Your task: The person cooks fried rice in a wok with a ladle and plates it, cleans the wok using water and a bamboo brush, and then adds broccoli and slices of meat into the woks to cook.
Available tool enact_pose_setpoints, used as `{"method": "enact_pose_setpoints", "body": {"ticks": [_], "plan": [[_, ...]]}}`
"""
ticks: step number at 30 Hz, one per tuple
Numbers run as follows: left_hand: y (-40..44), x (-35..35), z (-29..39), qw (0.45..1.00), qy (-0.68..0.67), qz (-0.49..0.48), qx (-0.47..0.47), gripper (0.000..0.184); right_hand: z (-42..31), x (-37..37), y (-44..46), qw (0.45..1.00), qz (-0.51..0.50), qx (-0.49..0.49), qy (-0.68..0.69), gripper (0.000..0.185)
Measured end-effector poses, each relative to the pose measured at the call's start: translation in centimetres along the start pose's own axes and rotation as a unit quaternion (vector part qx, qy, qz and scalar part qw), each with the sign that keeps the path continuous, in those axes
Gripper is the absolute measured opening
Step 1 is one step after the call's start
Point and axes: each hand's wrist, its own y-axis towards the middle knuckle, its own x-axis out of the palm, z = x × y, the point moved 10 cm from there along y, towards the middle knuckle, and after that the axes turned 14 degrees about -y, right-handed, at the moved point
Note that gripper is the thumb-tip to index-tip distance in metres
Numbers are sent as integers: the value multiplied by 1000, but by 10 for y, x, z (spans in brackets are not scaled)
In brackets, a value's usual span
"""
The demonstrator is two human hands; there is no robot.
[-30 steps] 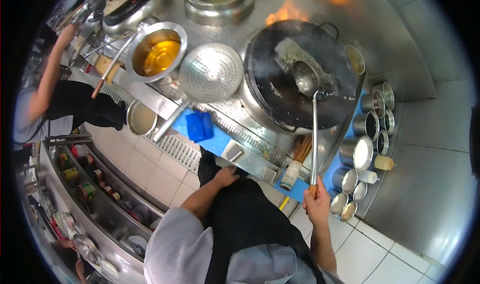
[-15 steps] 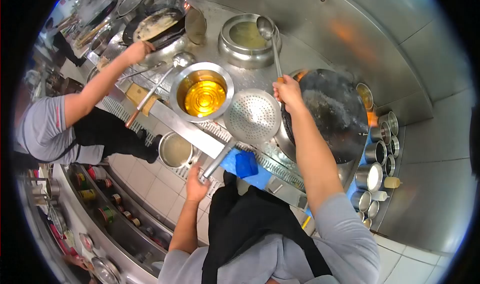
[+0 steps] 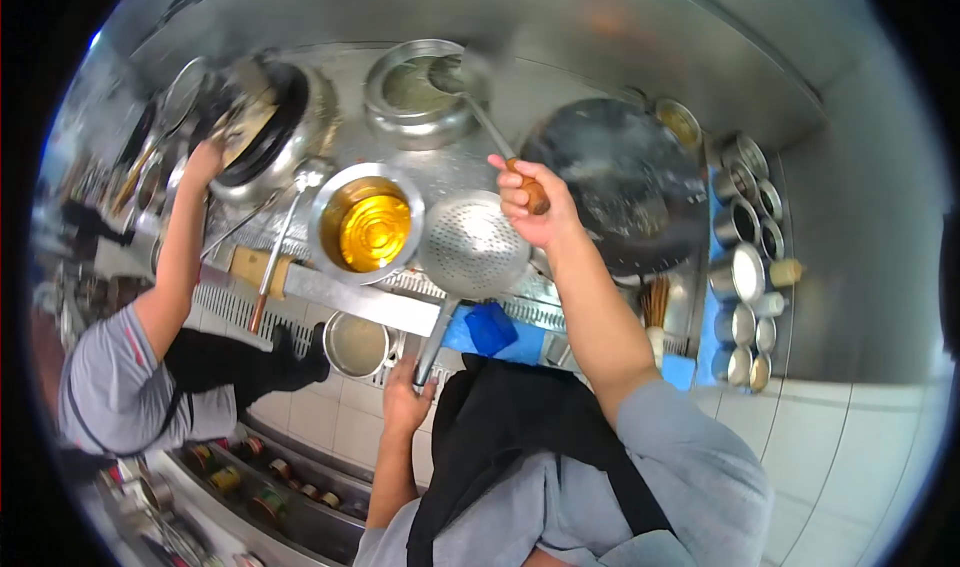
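Observation:
My right hand (image 3: 535, 199) grips the wooden handle of a long metal ladle (image 3: 485, 117), in front of the left side of a dark wok (image 3: 610, 167). The ladle's bowl is over a wide metal pot (image 3: 415, 132) of pale greenish liquid; whether it touches the liquid, I cannot tell. Steam blurs the wok's surface. Low at the counter's front edge, my left hand (image 3: 408, 399) is closed around the handle end of a perforated strainer (image 3: 475, 242). The strainer's round bowl lies between the wok and a metal pot of golden oil (image 3: 325, 212).
Metal containers (image 3: 735, 222) and squeeze bottles line the right side. A blue cloth (image 3: 490, 329) lies at the front edge, and a bamboo brush (image 3: 655, 312) is below the wok. A second ladle (image 3: 285, 242) rests left of the oil. A co-worker (image 3: 140, 367) handles another wok at left.
The view has turned, shifting the cooktop left. My right hand has moved back from the wok's rim, and the ladle now slants further left. My left hand stays at the strainer's handle.

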Motion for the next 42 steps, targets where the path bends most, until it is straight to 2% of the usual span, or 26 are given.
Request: {"method": "enact_pose_setpoints", "body": {"ticks": [2, 5, 6, 8, 9, 11, 14, 15, 16, 18, 19, 20, 21, 22, 23, 26, 29, 30, 31, 32, 33, 35, 37, 41, 42], "plan": [[7, -11, 32, 1000, -14, 10, 14, 63, -12, 5, -50, 1000, -9, -22, -10, 45], [32, -5, 72, 995, -89, 9, 33, 64, -18, 5, -128, 998, 33, -37, -28, 44], [42, 6, 88, 990, -140, -18, 28, 63, -18, 8, -150, 998, 45, -44, -33, 44], [59, 37, 137, 967, -242, -75, 13, 61, -14, 7, -189, 984, 117, -44, -128, 42], [63, 56, 158, 949, -297, -102, 13, 60, -7, 5, -201, 983, 121, -45, -129, 36], [69, 93, 199, 904, -399, -155, 12, 57, 3, -12, -216, 976, 153, -54, -149, 32], [68, 150, 237, 786, -582, -201, -62, 59, -5, -38, -236, 972, 183, -75, -130, 23], [66, 163, 257, 774, -590, -222, -68, 65, -4, -50, -244, 970, 189, -77, -130, 23], [62, 176, 273, 735, -620, -260, -90, 65, -8, -56, -252, 969, 193, -75, -131, 23], [52, 200, 300, 648, -677, -326, -129, 64, -17, -64, -283, 951, 132, -5, -279, 21], [51, 211, 291, 639, -695, -271, -188, 54, -20, -74, -299, 920, 108, 17, -378, 23], [52, 216, 290, 656, -682, -250, -203, 50, -24, -87, -312, 877, 82, 36, -473, 25], [51, 220, 287, 673, -668, -228, -220, 46, -28, -116, -330, 828, 130, 22, -545, 32], [51, 222, 284, 689, -654, -206, -236, 42, -42, -154, -353, 748, 228, -24, -622, 37], [48, 222, 276, 677, -660, -199, -257, 39, -54, -190, -377, 650, 320, -70, -686, 48], [46, 215, 268, 662, -683, -199, -238, 43, -21, -287, -432, 288, 432, -156, -840, 74], [41, 203, 268, 680, -672, -192, -222, 43, 23, -329, -439, 306, 492, -72, -812, 80], [44, 200, 269, 684, -671, -198, -208, 43, 23, -348, -443, 501, 509, -27, -699, 78], [43, 197, 268, 688, -666, -195, -213, 43, 19, -341, -449, 669, 502, 19, -549, 76], [40, 194, 262, 689, -663, -194, -221, 43, 23, -327, -450, 799, 469, 63, -370, 74], [41, 191, 256, 688, -662, -194, -223, 43, 4, -314, -461, 818, 465, 0, -338, 75], [44, 184, 250, 677, -673, -192, -229, 44, -55, -232, -475, 802, 441, -83, -395, 76], [47, 180, 242, 667, -677, -205, -233, 40, -104, -180, -466, 699, 433, -141, -552, 74], [53, 171, 239, 650, -688, -223, -234, 40, -156, -109, -370, 440, 371, -247, -780, 69], [56, 168, 239, 646, -691, -225, -233, 40, -154, -104, -336, 444, 366, -241, -782, 67]]}}
